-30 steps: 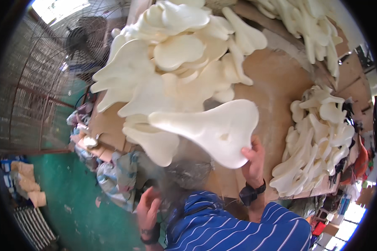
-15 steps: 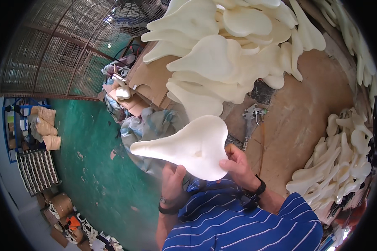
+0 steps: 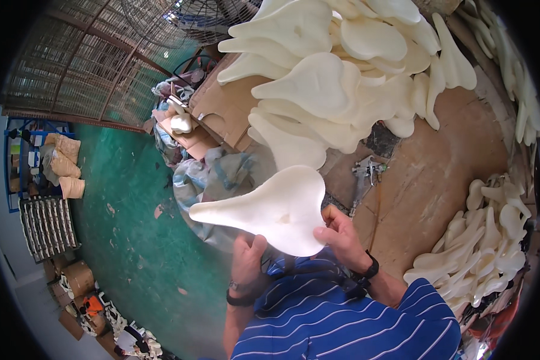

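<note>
Head view: hands (image 3: pixel 341 237) near cardboard (image 3: pixel 429 180), green floor (image 3: pixel 132 234)

Head-worn wide fisheye view, downward from close above left grip (image 3: pixel 246 259) and right grip (image 3: pixel 342 240)

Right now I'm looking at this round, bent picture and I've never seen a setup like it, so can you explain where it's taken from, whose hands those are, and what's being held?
There's no machine here. A person wears a wide fisheye camera on the head, looking down, so straight edges bend. The hands are that person's own. The right hand grips the broad end of a pale saddle-shaped piece, whose narrow tip points left. The left hand is at its lower edge; I can't tell how firmly it holds. On the brown surface lie a large heap of similar pieces, another heap to the right, and a small metal tool.
</note>
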A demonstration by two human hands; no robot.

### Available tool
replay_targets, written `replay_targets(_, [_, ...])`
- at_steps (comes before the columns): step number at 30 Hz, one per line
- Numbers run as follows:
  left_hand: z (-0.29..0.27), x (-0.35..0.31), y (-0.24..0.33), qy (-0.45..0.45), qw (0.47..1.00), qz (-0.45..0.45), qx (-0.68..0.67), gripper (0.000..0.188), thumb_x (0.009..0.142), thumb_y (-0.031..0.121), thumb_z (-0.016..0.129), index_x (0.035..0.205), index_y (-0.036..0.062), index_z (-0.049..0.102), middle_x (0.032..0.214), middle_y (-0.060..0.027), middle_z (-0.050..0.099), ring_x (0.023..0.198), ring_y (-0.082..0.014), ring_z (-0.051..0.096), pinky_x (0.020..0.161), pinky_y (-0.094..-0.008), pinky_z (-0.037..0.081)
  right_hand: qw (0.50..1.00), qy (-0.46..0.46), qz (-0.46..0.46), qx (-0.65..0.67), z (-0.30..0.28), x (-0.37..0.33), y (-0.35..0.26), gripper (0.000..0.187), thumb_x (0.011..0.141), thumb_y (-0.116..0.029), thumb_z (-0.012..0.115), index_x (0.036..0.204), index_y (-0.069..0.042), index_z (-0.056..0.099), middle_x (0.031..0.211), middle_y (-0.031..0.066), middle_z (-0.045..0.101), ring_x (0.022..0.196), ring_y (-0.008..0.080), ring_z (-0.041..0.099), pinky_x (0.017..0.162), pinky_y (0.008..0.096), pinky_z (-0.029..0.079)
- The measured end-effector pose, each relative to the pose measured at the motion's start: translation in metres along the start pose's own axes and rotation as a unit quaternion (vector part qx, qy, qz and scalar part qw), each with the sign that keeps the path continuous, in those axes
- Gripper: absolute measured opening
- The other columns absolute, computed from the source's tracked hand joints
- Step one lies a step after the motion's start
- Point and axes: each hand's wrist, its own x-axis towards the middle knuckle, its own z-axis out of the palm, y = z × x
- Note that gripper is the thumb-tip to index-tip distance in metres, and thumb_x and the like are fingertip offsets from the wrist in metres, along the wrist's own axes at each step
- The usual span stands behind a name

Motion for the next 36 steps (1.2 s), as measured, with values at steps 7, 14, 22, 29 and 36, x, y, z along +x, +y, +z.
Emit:
replay_targets(7, [-0.008, 0.005, -0.008, -0.006, 1.000, -0.002, -0.009, 0.065, 0.102, 0.040, 0.064, 0.141, -0.0092, 0.048, 0.131, -0.0130, 0.063, 0.113, -0.0195, 0.061, 0.096, -0.0317, 0.047, 0.999, -0.006, 0.014, 0.033, -0.001, 0.006, 0.003, 0.025, 0.096, -0.014, 0.067, 0.103, 0.002, 0.050, 0.097, 0.0126, 0.064, 0.078, 0.0161, 0.069, 0.057, 0.0316, 0.062])
replay_targets(14, [-0.001, 0.009, 0.005, 0.011, 0.999, -0.038, 0.002, 0.045, 0.099, 0.017, 0.058, 0.134, -0.0113, 0.055, 0.127, -0.0140, 0.065, 0.114, -0.0224, 0.061, 0.097, -0.0341, 0.047, 1.000, -0.004, 0.005, -0.009, -0.003, 0.013, 0.010, 0.022, 0.097, -0.014, 0.067, 0.103, 0.001, 0.051, 0.094, 0.0101, 0.063, 0.078, 0.0159, 0.069, 0.057, 0.0314, 0.062])
replay_targets(22, [-0.006, 0.004, 0.008, 0.014, 1.000, 0.001, 0.027, 0.047, 0.096, 0.008, 0.058, 0.140, -0.0089, 0.050, 0.132, -0.0164, 0.062, 0.118, -0.0248, 0.060, 0.103, -0.0350, 0.047, 0.998, -0.024, 0.040, -0.053, -0.010, 0.018, 0.017, 0.024, 0.099, -0.020, 0.068, 0.108, -0.002, 0.054, 0.100, 0.0072, 0.065, 0.085, 0.0138, 0.068, 0.064, 0.0307, 0.061])
replay_targets(29, [0.004, -0.006, 0.020, -0.072, 0.997, 0.008, -0.002, 0.055, 0.100, 0.022, 0.069, 0.146, 0.0006, 0.048, 0.116, -0.0112, 0.069, 0.097, -0.0199, 0.068, 0.082, -0.0315, 0.057, 0.981, 0.067, -0.165, -0.078, -0.018, 0.034, -0.052, 0.020, 0.099, -0.015, 0.068, 0.111, -0.004, 0.058, 0.103, 0.0042, 0.067, 0.090, 0.0117, 0.067, 0.070, 0.0284, 0.058])
replay_targets(36, [-0.013, -0.012, 0.005, -0.047, 0.999, -0.005, -0.012, 0.045, 0.102, 0.011, 0.064, 0.144, 0.0031, 0.051, 0.115, -0.0085, 0.069, 0.096, -0.0163, 0.069, 0.081, -0.0302, 0.058, 0.857, 0.244, -0.449, 0.069, -0.046, 0.084, -0.212, 0.022, 0.098, -0.014, 0.067, 0.109, 0.001, 0.056, 0.096, 0.0096, 0.069, 0.075, 0.0182, 0.070, 0.069, 0.0367, 0.063])
